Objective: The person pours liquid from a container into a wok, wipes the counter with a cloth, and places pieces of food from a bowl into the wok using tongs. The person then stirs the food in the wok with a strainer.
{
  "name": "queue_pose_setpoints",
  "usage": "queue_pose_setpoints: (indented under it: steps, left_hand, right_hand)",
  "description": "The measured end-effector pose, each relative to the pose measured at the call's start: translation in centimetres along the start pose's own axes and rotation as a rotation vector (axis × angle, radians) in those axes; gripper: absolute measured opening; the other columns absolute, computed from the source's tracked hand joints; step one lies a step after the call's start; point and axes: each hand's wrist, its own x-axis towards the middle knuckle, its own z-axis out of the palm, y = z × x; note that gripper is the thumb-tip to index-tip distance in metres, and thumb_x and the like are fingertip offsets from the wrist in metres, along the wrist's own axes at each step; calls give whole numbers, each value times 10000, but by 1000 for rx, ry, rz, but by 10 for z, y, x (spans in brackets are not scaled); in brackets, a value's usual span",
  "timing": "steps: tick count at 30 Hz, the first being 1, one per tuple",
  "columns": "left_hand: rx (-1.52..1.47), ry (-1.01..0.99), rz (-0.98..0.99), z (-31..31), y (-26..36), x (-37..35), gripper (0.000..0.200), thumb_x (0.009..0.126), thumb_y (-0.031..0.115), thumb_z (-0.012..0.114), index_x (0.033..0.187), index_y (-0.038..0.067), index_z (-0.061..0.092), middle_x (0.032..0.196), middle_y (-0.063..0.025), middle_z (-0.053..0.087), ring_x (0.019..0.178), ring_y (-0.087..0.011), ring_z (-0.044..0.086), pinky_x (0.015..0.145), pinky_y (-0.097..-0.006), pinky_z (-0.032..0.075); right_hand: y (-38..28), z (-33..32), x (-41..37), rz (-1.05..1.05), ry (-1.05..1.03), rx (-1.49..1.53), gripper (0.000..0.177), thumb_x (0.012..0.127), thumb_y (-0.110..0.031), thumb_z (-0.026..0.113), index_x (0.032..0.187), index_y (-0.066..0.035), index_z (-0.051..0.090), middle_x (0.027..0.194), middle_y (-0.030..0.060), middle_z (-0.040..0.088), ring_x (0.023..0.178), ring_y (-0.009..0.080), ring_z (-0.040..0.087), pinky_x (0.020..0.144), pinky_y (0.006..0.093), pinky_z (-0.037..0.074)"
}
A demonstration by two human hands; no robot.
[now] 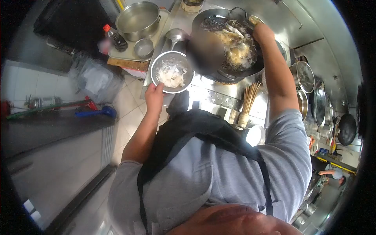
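Because the left hand [154, 94] pinches the metal bowl [158, 65] at one edge, I judge slippage could spill it, and I cannot tell what the right hand [263, 32] grips near the wok [256, 64].

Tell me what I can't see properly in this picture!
All in the head view:
Wok: a blurry patch covers part of it.
Left hand: the bowl hides some fingers.
Right hand: turned away, so its grip is hidden.
Bottle: a blur hides what's beside it.
Far person: too small to see what they're doing.
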Motion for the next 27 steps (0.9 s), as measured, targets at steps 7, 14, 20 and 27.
queue_pose_setpoints:
  steps: [7, 14, 20, 27]
  left_hand:
    - [-29, -46, 100, 8, 25, -7, 232, 908, 184, 627, 1006, -22, 670, 852, -56, 666, 762, -135, 614, 699, -294, 488]
    - [159, -90, 310, 13, 33, -5, 174, 911, 178, 662, 883, 7, 646, 763, -3, 563, 664, -84, 502, 620, -267, 432]
    - [281, -197, 526, 11, 47, -15, 184, 864, 163, 654, 932, -7, 669, 823, -113, 560, 739, -249, 560, 696, -354, 454]
    - [341, -192, 554, 7, 38, -14, 177, 859, 160, 647, 867, -16, 634, 811, -132, 553, 706, -275, 553, 669, -376, 448]
  right_hand:
    - [-17, -91, -105, -77, 82, 240, 364, 914, -307, 596, 1162, -53, 676, 1026, 216, 704, 971, 387, 676, 847, 448, 527]
    - [-106, -99, -206, -477, -163, 371, 342, 864, -249, 666, 1173, -103, 669, 967, 194, 690, 917, 378, 662, 807, 450, 528]
    - [-134, -47, -204, -728, -56, 327, 344, 844, -253, 664, 1167, -134, 671, 1040, 129, 670, 909, 343, 672, 781, 450, 548]
    - [-139, -53, -217, -731, -113, 234, 313, 846, -234, 645, 1140, -133, 677, 963, 112, 658, 849, 336, 668, 760, 457, 545]
